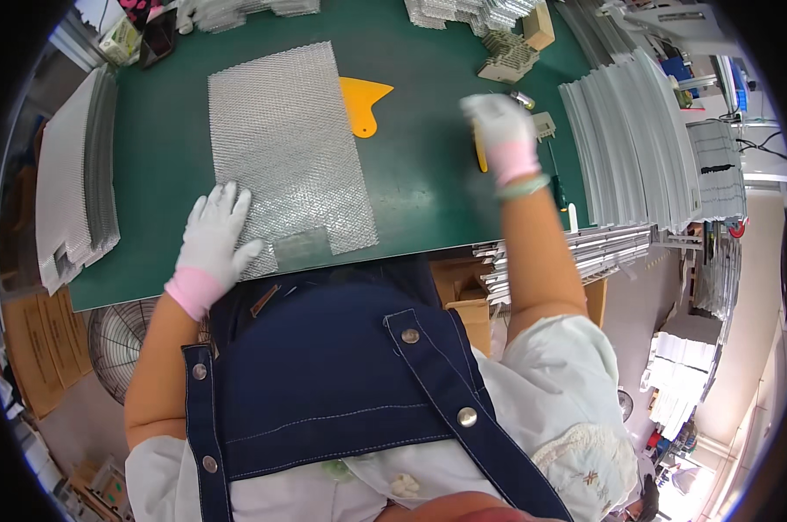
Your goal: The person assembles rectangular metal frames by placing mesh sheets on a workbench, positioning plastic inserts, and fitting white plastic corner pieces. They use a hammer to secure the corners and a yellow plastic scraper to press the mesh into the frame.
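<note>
A silvery honeycomb mesh sheet (280,139) lies flat on the green worktable, with a rectangular notch at its near edge. My left hand (213,239), in a white glove with a pink cuff, rests on the sheet's near left edge with fingers spread. Right of the sheet, my right hand (500,126), gloved the same way and blurred, is closed around a slim yellow tool (480,152). Only part of that tool shows below the fingers, so its kind is unclear. A flat yellow scraper (363,104) lies against the sheet's right side.
Stacks of mesh panels stand at the left (76,174) and right (624,143) of the green table (420,191). Beige pieces (508,56) and a small wooden block (539,26) sit at the back right. A dark-handled screwdriver (559,191) lies near the right stack.
</note>
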A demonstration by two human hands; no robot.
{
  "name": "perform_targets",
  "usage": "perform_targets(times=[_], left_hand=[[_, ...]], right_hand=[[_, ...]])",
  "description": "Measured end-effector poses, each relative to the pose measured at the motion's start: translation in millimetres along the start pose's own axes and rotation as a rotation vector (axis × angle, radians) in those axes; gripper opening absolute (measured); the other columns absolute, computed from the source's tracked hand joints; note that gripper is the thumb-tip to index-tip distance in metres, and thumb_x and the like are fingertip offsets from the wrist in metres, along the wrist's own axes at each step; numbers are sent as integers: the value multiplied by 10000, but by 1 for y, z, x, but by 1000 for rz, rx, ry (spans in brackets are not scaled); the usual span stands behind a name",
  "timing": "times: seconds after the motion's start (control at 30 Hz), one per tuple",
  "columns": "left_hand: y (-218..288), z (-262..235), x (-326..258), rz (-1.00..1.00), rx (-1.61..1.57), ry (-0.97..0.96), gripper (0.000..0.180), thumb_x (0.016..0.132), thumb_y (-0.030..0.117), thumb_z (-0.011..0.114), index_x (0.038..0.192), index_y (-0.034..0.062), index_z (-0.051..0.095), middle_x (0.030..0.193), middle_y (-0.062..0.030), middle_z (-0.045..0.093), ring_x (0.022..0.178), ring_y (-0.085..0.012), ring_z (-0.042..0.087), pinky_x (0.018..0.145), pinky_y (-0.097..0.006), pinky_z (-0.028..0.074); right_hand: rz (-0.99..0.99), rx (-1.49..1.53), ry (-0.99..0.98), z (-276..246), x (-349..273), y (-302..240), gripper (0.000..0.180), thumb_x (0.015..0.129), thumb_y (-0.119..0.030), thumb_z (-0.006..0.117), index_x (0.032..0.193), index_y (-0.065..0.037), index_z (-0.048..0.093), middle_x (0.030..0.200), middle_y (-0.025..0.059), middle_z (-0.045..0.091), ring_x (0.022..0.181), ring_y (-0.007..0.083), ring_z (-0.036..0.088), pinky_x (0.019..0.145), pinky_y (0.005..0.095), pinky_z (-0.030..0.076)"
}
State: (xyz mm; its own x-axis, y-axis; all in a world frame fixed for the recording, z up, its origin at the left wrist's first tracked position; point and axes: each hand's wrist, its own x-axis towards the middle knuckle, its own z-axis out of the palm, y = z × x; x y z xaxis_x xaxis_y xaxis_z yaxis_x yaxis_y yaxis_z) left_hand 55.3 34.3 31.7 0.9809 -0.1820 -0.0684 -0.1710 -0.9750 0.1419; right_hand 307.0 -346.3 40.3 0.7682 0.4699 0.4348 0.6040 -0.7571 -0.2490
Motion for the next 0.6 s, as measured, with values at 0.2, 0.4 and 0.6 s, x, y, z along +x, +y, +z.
perform_targets(times=[0.2, 0.4, 0.6], left_hand=[[-15, -18, 8, 56, -71, -62, 561, 868, 307, 644, 1342, 26, 537, 1434, -213, 490, 1324, -358, 460, 1140, -465, 321], [11, -23, -1, 15, -18, -67, 522, 787, 263, 716, 1242, 39, 593, 1354, -173, 541, 1256, -357, 501, 1106, -476, 339], [51, -5, -50, -205, -90, 652, 404, 744, 240, 777, 1055, 30, 626, 1043, -119, 628, 941, -319, 622, 866, -430, 490]], right_hand=[[570, -260, -361, -34, -4, 161, 411, 914, -425, 569, 1137, -97, 674, 1178, 132, 690, 1059, 317, 666, 896, 428, 527], [541, -589, -490, -22, 5, 127, 334, 963, -296, 442, 1179, -57, 530, 1156, 230, 672, 1073, 425, 642, 931, 525, 501], [386, 25, 320, -93, -12, 75, 274, 973, -198, 529, 1139, 7, 601, 965, 121, 692, 846, 242, 675, 709, 336, 501]])
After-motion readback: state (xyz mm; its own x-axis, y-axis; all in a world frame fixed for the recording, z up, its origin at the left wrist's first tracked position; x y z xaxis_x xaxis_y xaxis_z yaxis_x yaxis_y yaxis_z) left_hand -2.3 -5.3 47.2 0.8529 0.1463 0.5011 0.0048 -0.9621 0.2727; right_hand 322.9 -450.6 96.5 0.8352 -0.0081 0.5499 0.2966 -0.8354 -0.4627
